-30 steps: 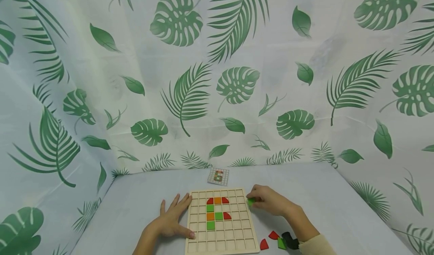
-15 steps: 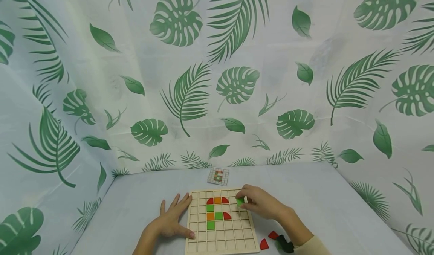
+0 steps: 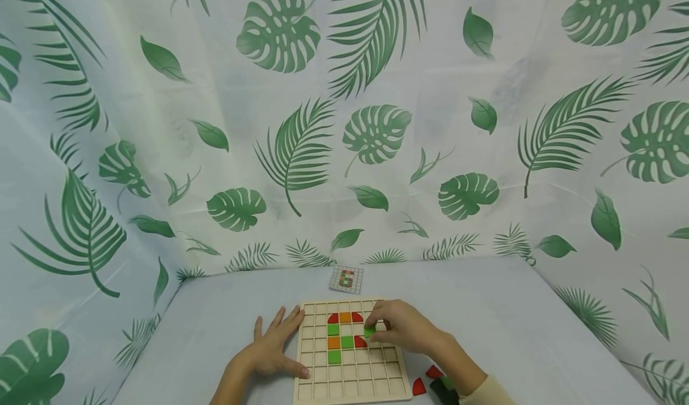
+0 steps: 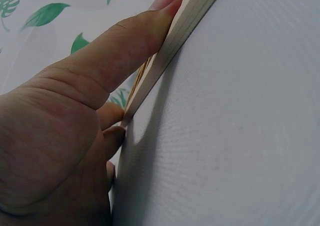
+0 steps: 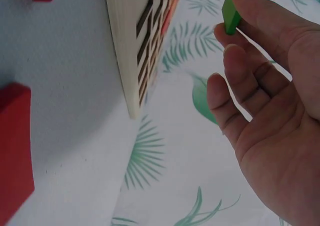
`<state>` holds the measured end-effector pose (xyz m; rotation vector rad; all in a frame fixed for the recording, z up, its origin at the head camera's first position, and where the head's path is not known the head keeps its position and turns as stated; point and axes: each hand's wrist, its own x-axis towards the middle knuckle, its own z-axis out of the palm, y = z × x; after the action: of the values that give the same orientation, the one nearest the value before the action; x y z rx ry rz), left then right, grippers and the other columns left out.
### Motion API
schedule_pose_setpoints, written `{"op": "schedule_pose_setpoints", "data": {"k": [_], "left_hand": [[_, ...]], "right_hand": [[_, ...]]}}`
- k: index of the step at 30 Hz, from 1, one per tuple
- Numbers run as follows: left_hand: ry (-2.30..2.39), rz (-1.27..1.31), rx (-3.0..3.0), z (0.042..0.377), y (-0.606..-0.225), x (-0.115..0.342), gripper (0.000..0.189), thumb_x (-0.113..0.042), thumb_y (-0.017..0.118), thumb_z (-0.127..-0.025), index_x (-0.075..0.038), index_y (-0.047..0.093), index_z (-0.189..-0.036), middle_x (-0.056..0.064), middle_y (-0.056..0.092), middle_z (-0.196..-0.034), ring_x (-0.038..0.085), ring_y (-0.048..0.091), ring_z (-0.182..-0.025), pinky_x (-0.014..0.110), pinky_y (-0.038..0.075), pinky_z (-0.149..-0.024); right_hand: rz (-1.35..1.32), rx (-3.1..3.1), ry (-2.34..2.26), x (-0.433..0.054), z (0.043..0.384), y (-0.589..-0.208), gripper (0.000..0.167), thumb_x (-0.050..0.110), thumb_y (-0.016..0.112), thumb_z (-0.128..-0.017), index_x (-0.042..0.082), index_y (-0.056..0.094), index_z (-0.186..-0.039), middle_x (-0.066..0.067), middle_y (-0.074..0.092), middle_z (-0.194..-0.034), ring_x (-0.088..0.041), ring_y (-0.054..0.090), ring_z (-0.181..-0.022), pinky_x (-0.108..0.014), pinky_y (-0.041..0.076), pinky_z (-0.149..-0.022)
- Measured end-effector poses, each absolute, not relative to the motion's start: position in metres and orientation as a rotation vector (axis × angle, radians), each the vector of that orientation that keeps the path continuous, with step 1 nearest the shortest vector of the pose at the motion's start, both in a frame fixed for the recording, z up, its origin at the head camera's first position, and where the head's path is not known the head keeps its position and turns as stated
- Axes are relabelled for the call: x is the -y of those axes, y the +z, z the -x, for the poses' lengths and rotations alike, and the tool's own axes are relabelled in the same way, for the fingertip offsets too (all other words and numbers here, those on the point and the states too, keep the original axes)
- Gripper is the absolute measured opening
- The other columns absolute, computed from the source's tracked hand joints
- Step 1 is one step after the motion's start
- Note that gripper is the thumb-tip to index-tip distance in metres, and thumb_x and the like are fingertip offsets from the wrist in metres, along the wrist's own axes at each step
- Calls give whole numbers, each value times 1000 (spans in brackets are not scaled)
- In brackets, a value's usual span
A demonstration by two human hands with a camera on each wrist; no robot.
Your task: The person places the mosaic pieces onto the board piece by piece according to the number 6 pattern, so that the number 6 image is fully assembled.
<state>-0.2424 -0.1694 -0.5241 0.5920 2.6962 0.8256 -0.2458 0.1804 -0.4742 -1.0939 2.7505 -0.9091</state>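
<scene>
A wooden grid board (image 3: 371, 388) lies on the table, with red quarter-round, orange square and green square tiles set in some of its cells. My right hand (image 3: 406, 327) pinches a green tile (image 3: 369, 331) between thumb and fingertips over the right part of the board. In the right wrist view this green tile (image 5: 231, 13) is raised off the grid, the other fingers loosely bent below it. Along the board's left edge my left hand (image 3: 271, 352) is spread. Its thumb (image 4: 115, 48) rests on the board's rim, and the fingertips touch the side farther back.
Behind the board lies a small card (image 3: 346, 279) printed with a coloured grid pattern. Loose red tiles (image 3: 418, 386) lie by the board's near right corner. A black object (image 3: 444, 393) at the right wrist partly covers a green piece (image 3: 448, 383). Leaf-printed cloth (image 3: 344, 124) surrounds the table.
My right hand has carried the green tile leftward from beside the board to over it, near the red quarter-round tile in the middle rows. The left hand has stayed in place.
</scene>
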Motion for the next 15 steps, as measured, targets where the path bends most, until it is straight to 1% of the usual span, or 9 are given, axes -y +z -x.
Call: {"op": "schedule_pose_setpoints", "data": {"k": [3, 6, 13, 15], "left_hand": [[821, -586, -2702, 242, -524, 170, 132, -68, 88, -65, -14, 24, -167, 10, 16, -176, 45, -1, -162, 80, -21, -112], [816, -574, -2710, 243, -525, 170, 132, -69, 88, -64, -15, 25, -167, 9, 17, -175, 44, 0, -162, 80, -20, -112], [822, -563, -2712, 243, -525, 169, 133, -69, 89, -63, -15, 26, -166, 9, 18, -175, 45, 1, -162, 80, -19, -113], [826, -570, -2711, 243, -525, 169, 133, -69, 89, -63, -15, 26, -166, 10, 18, -175, 45, 0, -162, 80, -20, -113]], "right_hand": [[1107, -2757, -886, -177, 244, -474, 17, 23, 83, -90, 16, 82, -104, 13, 71, -98, -7, 61, -78, -18, 53, -68], [1124, -2751, -867, -174, 243, -475, 16, 23, 83, -89, 17, 82, -104, 13, 71, -98, -5, 60, -78, -18, 53, -69], [1171, -2726, -860, -169, 242, -479, 14, 25, 85, -87, 19, 81, -99, 13, 72, -95, -6, 59, -73, -17, 50, -65], [1171, -2723, -852, -168, 241, -480, 13, 24, 85, -87, 20, 81, -98, 14, 72, -95, -6, 59, -73, -17, 50, -65]]}}
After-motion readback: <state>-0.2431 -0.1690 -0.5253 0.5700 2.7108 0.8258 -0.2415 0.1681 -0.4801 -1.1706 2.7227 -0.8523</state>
